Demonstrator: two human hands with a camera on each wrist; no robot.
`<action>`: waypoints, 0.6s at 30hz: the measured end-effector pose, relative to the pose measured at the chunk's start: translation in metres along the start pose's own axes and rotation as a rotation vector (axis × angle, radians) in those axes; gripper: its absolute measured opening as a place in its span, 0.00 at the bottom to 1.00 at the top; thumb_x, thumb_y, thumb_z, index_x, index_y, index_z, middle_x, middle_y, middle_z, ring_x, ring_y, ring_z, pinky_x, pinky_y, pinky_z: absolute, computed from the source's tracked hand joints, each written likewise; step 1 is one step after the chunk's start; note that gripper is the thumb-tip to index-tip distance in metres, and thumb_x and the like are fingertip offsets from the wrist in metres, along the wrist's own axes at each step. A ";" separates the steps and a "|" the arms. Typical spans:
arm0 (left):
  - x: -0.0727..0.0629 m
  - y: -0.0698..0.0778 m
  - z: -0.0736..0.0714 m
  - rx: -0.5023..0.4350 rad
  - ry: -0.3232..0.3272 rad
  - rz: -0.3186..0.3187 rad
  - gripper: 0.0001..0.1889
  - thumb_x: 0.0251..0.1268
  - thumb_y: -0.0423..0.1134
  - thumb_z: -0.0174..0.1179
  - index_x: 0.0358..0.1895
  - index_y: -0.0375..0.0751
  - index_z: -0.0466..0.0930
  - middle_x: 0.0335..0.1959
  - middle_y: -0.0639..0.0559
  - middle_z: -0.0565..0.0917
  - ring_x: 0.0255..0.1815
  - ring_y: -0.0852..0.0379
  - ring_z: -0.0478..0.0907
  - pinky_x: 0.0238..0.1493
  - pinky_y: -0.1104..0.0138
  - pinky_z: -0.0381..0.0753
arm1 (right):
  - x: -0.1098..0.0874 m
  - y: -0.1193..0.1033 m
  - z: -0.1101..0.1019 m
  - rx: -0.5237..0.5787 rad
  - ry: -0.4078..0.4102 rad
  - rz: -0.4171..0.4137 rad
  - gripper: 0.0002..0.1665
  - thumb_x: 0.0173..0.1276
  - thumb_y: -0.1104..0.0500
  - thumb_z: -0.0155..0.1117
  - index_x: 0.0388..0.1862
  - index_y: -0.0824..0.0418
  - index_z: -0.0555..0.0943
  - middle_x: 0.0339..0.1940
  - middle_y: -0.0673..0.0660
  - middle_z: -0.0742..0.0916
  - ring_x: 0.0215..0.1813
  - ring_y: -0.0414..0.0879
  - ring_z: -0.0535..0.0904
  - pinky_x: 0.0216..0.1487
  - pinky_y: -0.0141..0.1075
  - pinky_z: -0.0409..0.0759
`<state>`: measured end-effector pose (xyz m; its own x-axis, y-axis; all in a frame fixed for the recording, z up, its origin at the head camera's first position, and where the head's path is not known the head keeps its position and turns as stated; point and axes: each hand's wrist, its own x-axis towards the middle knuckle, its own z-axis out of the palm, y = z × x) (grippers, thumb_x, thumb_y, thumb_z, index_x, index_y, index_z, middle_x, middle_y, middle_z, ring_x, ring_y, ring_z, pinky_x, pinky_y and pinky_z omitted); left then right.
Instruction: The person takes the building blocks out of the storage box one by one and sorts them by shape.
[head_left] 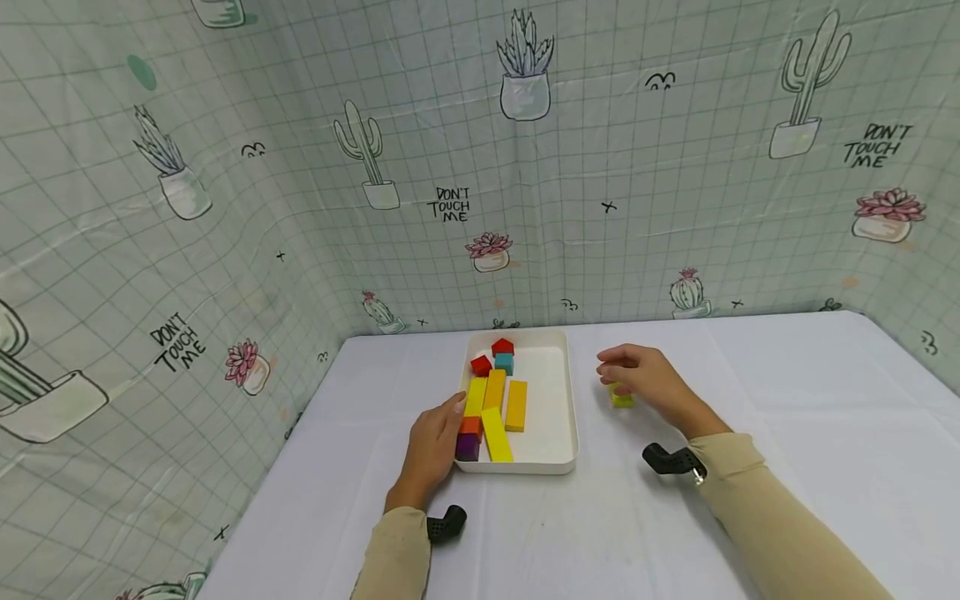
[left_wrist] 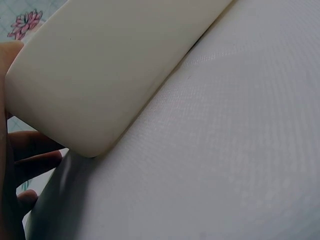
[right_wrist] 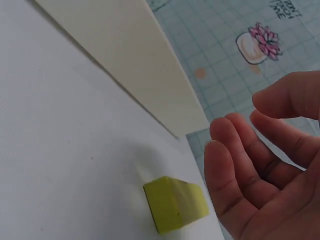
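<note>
A white tray (head_left: 551, 417) of colored blocks stands in front of me. My left hand (head_left: 433, 437) holds its left side, the thumb (left_wrist: 9, 60) at the rim and the fingers (left_wrist: 35, 145) low beside the wall. My right hand (head_left: 637, 375) hovers right of the tray with loosely bent fingers and nothing between them. Just under it, partly covered in the head view, a small yellow block (head_left: 622, 401) lies on the table. In the right wrist view this yellow block (right_wrist: 172, 205) sits apart from the fingertips.
Along the tray's left half lie several yellow and orange-yellow bars (head_left: 495, 433), a purple block (head_left: 467, 447), an orange block (head_left: 470, 425), a teal block (head_left: 504, 363) and two red blocks (head_left: 481, 365). White cloth (head_left: 570, 542) covers the table; a printed curtain (head_left: 600, 250) hangs behind.
</note>
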<state>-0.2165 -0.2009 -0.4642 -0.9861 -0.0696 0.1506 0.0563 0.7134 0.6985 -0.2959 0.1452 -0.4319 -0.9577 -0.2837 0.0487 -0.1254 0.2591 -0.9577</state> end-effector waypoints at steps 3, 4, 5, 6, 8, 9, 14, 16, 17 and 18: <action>0.000 0.000 0.001 -0.005 -0.002 -0.007 0.28 0.80 0.58 0.41 0.73 0.50 0.70 0.66 0.46 0.78 0.67 0.42 0.71 0.69 0.44 0.65 | 0.003 -0.007 0.004 0.007 -0.030 0.007 0.25 0.74 0.60 0.61 0.64 0.74 0.74 0.56 0.70 0.83 0.51 0.49 0.84 0.49 0.39 0.84; 0.000 0.000 0.001 -0.006 -0.003 -0.010 0.28 0.80 0.58 0.41 0.73 0.50 0.71 0.66 0.46 0.78 0.67 0.42 0.71 0.69 0.44 0.65 | 0.004 -0.009 0.005 0.009 -0.042 0.007 0.26 0.74 0.59 0.61 0.64 0.74 0.73 0.57 0.70 0.83 0.52 0.51 0.83 0.50 0.40 0.84; 0.000 -0.001 0.001 -0.004 -0.002 -0.006 0.27 0.81 0.58 0.41 0.73 0.50 0.71 0.66 0.46 0.78 0.66 0.42 0.71 0.70 0.44 0.65 | 0.005 -0.012 0.006 0.011 -0.053 0.013 0.26 0.74 0.59 0.61 0.65 0.73 0.73 0.57 0.70 0.82 0.53 0.52 0.83 0.50 0.41 0.84; 0.000 -0.001 0.002 0.000 -0.002 -0.001 0.27 0.81 0.57 0.41 0.73 0.50 0.71 0.66 0.47 0.78 0.66 0.43 0.71 0.70 0.44 0.65 | 0.006 -0.015 0.007 0.013 -0.063 0.020 0.26 0.74 0.58 0.61 0.65 0.72 0.73 0.58 0.70 0.82 0.54 0.54 0.83 0.51 0.42 0.84; 0.000 -0.002 0.002 0.009 -0.001 0.017 0.27 0.81 0.57 0.40 0.73 0.49 0.71 0.65 0.47 0.78 0.66 0.43 0.71 0.70 0.45 0.66 | 0.009 -0.021 0.010 0.017 -0.084 0.031 0.27 0.74 0.57 0.61 0.66 0.72 0.72 0.59 0.70 0.82 0.55 0.55 0.82 0.52 0.44 0.84; 0.001 -0.002 0.002 0.013 -0.001 0.022 0.28 0.81 0.57 0.40 0.73 0.49 0.71 0.65 0.47 0.78 0.66 0.43 0.71 0.70 0.45 0.65 | 0.011 -0.024 0.012 0.019 -0.094 0.036 0.27 0.74 0.57 0.61 0.66 0.71 0.72 0.59 0.70 0.81 0.55 0.56 0.82 0.52 0.44 0.84; 0.001 -0.002 -0.001 0.022 0.009 0.047 0.30 0.81 0.60 0.37 0.72 0.48 0.72 0.66 0.48 0.78 0.65 0.43 0.72 0.70 0.46 0.66 | 0.022 -0.036 0.024 0.069 -0.138 0.078 0.26 0.73 0.57 0.62 0.66 0.68 0.73 0.59 0.67 0.82 0.56 0.55 0.82 0.53 0.44 0.83; 0.001 -0.002 -0.001 0.020 0.010 0.051 0.30 0.81 0.60 0.37 0.72 0.48 0.72 0.66 0.48 0.78 0.65 0.43 0.72 0.70 0.46 0.66 | 0.026 -0.039 0.030 0.098 -0.151 0.095 0.26 0.73 0.58 0.62 0.66 0.67 0.74 0.58 0.66 0.82 0.56 0.56 0.82 0.52 0.44 0.84; 0.001 -0.002 0.000 0.017 0.008 0.052 0.29 0.81 0.59 0.37 0.72 0.47 0.72 0.65 0.47 0.78 0.65 0.43 0.72 0.69 0.46 0.66 | 0.027 -0.041 0.033 0.110 -0.157 0.105 0.25 0.73 0.58 0.62 0.66 0.66 0.74 0.59 0.66 0.81 0.56 0.57 0.82 0.52 0.44 0.84; 0.001 -0.002 0.000 0.009 0.005 0.044 0.29 0.81 0.59 0.38 0.72 0.48 0.72 0.65 0.47 0.78 0.65 0.43 0.72 0.70 0.46 0.66 | 0.028 -0.042 0.037 0.120 -0.161 0.114 0.25 0.73 0.59 0.62 0.66 0.66 0.74 0.59 0.66 0.81 0.57 0.59 0.81 0.52 0.44 0.84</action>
<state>-0.2178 -0.2023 -0.4654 -0.9819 -0.0411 0.1847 0.0985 0.7225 0.6844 -0.3084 0.0924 -0.4004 -0.9091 -0.4049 -0.0983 0.0219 0.1893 -0.9817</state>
